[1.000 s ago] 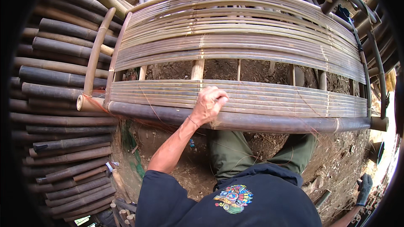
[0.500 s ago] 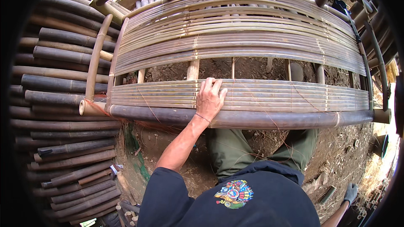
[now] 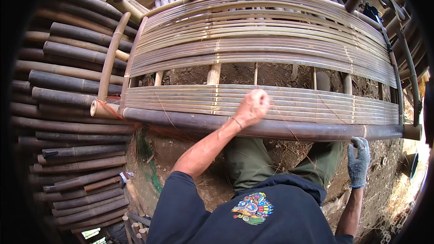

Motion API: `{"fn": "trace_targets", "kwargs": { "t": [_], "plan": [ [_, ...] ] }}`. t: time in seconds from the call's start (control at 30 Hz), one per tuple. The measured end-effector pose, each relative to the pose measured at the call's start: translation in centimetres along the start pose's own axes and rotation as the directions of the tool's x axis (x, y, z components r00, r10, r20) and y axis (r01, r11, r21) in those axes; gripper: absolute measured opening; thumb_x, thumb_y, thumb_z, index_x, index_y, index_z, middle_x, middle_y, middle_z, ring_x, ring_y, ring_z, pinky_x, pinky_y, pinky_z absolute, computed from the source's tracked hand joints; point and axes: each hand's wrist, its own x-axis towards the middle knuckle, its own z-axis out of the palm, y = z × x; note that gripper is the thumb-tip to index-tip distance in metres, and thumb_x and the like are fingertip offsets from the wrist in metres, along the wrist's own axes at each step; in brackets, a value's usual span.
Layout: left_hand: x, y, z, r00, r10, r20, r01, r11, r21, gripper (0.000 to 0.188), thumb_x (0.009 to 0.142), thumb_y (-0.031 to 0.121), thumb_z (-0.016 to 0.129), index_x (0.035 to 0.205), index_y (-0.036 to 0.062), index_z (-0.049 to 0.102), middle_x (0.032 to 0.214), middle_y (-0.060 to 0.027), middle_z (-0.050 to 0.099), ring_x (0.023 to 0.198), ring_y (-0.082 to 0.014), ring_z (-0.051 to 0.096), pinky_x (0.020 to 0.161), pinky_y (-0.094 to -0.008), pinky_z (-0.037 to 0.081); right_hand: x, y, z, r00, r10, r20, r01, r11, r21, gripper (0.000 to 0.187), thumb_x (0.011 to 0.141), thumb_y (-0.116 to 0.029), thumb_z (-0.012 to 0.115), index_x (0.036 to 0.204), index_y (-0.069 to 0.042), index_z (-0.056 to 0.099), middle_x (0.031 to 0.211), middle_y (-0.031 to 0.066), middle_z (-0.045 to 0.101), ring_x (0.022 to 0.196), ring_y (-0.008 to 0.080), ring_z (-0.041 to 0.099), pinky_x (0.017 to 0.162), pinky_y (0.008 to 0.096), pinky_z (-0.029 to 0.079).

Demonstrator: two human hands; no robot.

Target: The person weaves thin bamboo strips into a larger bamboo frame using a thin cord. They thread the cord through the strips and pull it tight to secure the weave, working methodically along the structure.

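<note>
A bamboo bench (image 3: 312,129) stretches across the view, its seat made of long split-bamboo slats (image 3: 176,98). My bare left hand (image 3: 254,107) is just over the front slats, fingers curled closed; what they hold, if anything, is hidden. Thin reddish strands (image 3: 293,133) trail over the front slats and the round front rail near that hand. My right hand (image 3: 358,161), in a grey glove, is raised just below the front rail near its right end. Its thumb stands apart from its fingers, and nothing shows between them.
Stacked dark bamboo poles (image 3: 77,129) fill the left side. A gap in the seat shows brown ground (image 3: 271,73) beneath. Bamboo armrests (image 3: 113,56) rise at the bench's ends. Green netting (image 3: 147,156) lies at lower left. Cut bamboo pieces lie beyond the bench.
My left hand has shifted right along the front slats, and its fingers have curled up. My gloved right hand has come up from the lower right to near the front rail.
</note>
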Motion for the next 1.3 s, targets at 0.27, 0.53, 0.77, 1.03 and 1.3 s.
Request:
{"fn": "trace_targets", "kwargs": {
  "t": [0.27, 0.53, 0.77, 1.03, 1.3],
  "plan": [
    [-0.4, -3.8, -11.6, 0.823, 0.19, -0.535, 0.05, 0.914, 0.402, 0.048, 0.09, 0.033, 0.064, 0.129, 0.0068, 0.055, 0.106, -0.0083, 0.065, 0.097, -0.0248, 0.063, 0.101, -0.0457, 0.042, 6.7, -13.6, 10.6, 0.995, -0.095, 0.017, 0.095, 0.994, -0.044, 0.044, 0.084, -0.041, 0.071, 0.109, -0.006, 0.065, 0.107, 0.0149, 0.064, 0.101, 0.0341, 0.062, 0.089, 0.0448, 0.049],
    [-3.3, -16.3, -16.2, 0.911, -0.334, -0.243, 0.384, 0.9, 0.205, 0.037, 0.093, 0.038, 0.064, 0.105, 0.0047, 0.072, 0.09, -0.0076, 0.073, 0.087, -0.0232, 0.07, 0.086, -0.0356, 0.052, 10.2, -16.5, 15.9, 0.953, -0.123, 0.277, 0.181, 0.963, -0.197, 0.032, 0.08, -0.039, 0.072, 0.091, -0.009, 0.066, 0.09, 0.0117, 0.061, 0.088, 0.0311, 0.061, 0.077, 0.0456, 0.048],
    [0.6, -9.6, -12.5, 0.955, -0.13, -0.266, -0.104, 0.693, -0.713, 0.039, 0.092, 0.039, 0.069, 0.104, 0.0026, 0.063, 0.102, -0.008, 0.068, 0.092, -0.0175, 0.067, 0.082, -0.0301, 0.054, 9.9, -15.1, 17.0, 0.96, -0.208, 0.188, 0.239, 0.957, -0.163, 0.018, 0.089, -0.027, 0.064, 0.09, -0.009, 0.064, 0.089, 0.0129, 0.061, 0.084, 0.0334, 0.062, 0.073, 0.0463, 0.049],
    [4.2, -8.3, -9.7, 0.935, -0.296, 0.198, 0.235, 0.931, 0.281, 0.03, 0.091, 0.035, 0.066, 0.098, 0.0077, 0.076, 0.086, -0.0124, 0.075, 0.084, -0.0237, 0.07, 0.08, -0.0368, 0.054, 9.7, -13.7, 17.4, 0.951, 0.029, 0.308, -0.071, 0.99, 0.125, 0.024, 0.096, -0.029, 0.057, 0.098, -0.006, 0.059, 0.082, 0.0221, 0.066, 0.077, 0.043, 0.066, 0.069, 0.0528, 0.052],
    [4.7, -8.6, -10.7, 0.833, -0.545, -0.096, 0.094, 0.311, -0.946, 0.023, 0.101, 0.027, 0.059, 0.095, 0.0045, 0.064, 0.061, 0.0072, 0.051, 0.047, -0.0032, 0.051, 0.048, -0.017, 0.047, 9.6, -14.0, 17.4, 0.929, 0.009, 0.371, -0.035, 0.997, 0.064, 0.027, 0.095, -0.034, 0.057, 0.098, -0.008, 0.06, 0.079, 0.0214, 0.068, 0.076, 0.0413, 0.067, 0.068, 0.0525, 0.053]
  ]
}}
